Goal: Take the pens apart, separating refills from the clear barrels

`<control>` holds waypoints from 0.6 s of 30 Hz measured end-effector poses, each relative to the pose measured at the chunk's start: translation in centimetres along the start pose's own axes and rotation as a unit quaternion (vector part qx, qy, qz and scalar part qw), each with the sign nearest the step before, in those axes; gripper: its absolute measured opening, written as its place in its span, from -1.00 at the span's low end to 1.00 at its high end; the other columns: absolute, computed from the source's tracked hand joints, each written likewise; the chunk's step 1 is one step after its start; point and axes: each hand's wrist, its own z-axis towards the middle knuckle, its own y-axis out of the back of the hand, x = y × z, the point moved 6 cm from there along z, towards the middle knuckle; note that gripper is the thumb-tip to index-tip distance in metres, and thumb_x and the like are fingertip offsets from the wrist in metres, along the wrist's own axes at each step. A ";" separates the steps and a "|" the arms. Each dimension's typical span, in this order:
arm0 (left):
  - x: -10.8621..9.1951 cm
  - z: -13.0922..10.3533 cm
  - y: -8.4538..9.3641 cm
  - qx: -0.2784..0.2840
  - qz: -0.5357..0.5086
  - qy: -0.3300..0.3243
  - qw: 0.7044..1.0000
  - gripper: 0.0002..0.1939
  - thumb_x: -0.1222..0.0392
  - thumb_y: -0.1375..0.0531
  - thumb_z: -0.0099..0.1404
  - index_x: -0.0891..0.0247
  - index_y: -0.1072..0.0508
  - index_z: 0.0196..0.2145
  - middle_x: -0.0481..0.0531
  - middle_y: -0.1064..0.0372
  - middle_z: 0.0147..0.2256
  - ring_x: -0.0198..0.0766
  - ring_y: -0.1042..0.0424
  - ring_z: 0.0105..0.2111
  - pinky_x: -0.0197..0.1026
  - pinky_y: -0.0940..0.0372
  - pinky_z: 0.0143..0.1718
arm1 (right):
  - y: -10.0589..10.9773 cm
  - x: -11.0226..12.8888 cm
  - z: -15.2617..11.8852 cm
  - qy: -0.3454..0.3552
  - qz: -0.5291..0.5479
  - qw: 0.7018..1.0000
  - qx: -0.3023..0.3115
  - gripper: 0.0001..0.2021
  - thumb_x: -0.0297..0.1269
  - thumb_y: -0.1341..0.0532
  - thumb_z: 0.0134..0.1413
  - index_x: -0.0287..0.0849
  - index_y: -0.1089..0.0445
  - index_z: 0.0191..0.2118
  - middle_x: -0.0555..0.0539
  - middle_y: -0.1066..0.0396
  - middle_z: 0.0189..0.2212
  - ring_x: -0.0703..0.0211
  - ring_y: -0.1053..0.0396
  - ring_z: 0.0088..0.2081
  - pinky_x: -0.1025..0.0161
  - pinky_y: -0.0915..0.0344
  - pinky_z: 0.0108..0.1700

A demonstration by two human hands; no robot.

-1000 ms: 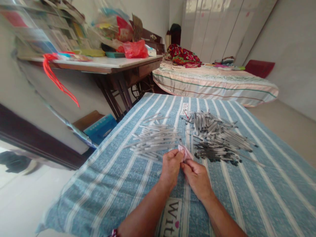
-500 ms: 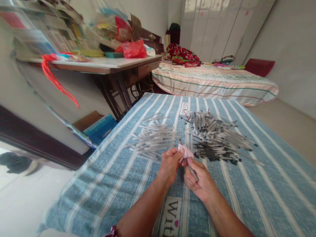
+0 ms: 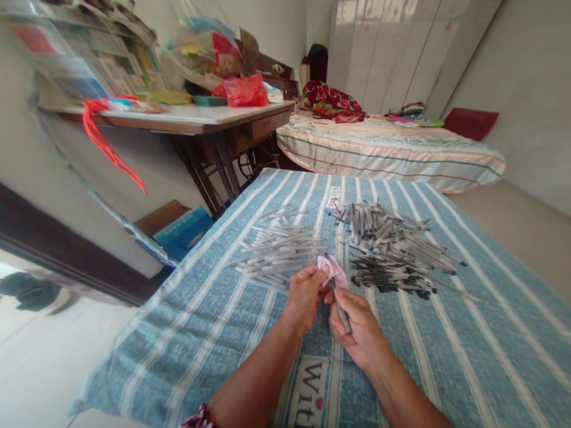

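A pale pink cloth [image 3: 336,276] is pinched in my left hand [image 3: 306,295], wrapped round the upper part of a thin grey stick [image 3: 342,317]. My right hand [image 3: 357,327] is closed on the stick's lower part, close beside the left. Beyond my left hand lies a loose pile of pale grey sticks [image 3: 281,252]. To the right, a bigger heap of grey sticks with dark ends [image 3: 392,238] is spread out, with a cluster of darker ones [image 3: 388,274] at its near side.
A blue striped cloth [image 3: 200,351] covers the table. At the back left stands a sewing table [image 3: 187,119] with red bags [image 3: 245,91] and plastic-wrapped items. A bed [image 3: 392,148] is beyond the far edge. A blue box [image 3: 184,232] sits low at the left.
The pink cloth is more spread out to the right around the stick. My right hand and the stick's lower end have shifted slightly left. The camera view has moved a little.
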 end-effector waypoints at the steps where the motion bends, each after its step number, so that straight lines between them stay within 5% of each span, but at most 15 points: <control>1: 0.2 -0.1 -0.1 0.006 0.002 0.007 1.000 -0.78 0.17 -0.30 -0.02 0.39 -0.40 -0.58 -0.10 -0.22 -0.70 -0.48 -0.15 -0.71 -0.40 -0.05 -0.67 | 0.0 0.1 0.0 -0.002 0.009 1.000 0.004 -0.68 -0.04 -0.24 -0.05 -0.24 -0.32 -0.52 0.16 -0.10 -0.89 0.50 0.15 -0.87 0.52 0.21 -0.81; 8: -0.6 0.4 0.5 -0.027 -0.022 -0.011 0.999 -0.82 0.22 -0.31 -0.04 0.39 -0.42 -0.59 -0.03 -0.33 -0.65 -0.42 -0.26 -0.67 -0.36 -0.17 -0.60 | -1.0 0.0 -0.4 -0.057 0.069 0.991 0.100 -0.73 -0.08 -0.22 -0.01 -0.22 -0.35 -0.41 0.20 -0.11 -0.87 0.50 0.17 -0.87 0.50 0.17 -0.80; 13: -2.1 1.0 2.2 -0.067 -0.076 -0.031 0.994 -0.89 0.24 -0.21 0.07 0.37 -0.43 -0.44 0.04 -0.43 -0.47 -0.28 -0.41 -0.49 -0.22 -0.33 -0.41 | -1.3 -0.1 -0.6 -0.050 0.073 0.990 0.114 -0.73 -0.10 -0.20 0.02 -0.26 -0.37 -0.40 0.19 -0.10 -0.87 0.50 0.17 -0.86 0.50 0.17 -0.79; 18: -1.4 0.5 2.1 -0.038 -0.126 0.018 0.991 -0.90 0.30 -0.13 0.14 0.38 -0.40 -0.36 0.08 -0.43 -0.43 -0.25 -0.42 -0.46 -0.17 -0.36 -0.40 | -0.9 0.4 -0.5 -0.032 0.059 0.992 0.108 -0.72 -0.08 -0.19 0.03 -0.24 -0.36 -0.39 0.19 -0.08 -0.87 0.50 0.18 -0.85 0.49 0.18 -0.78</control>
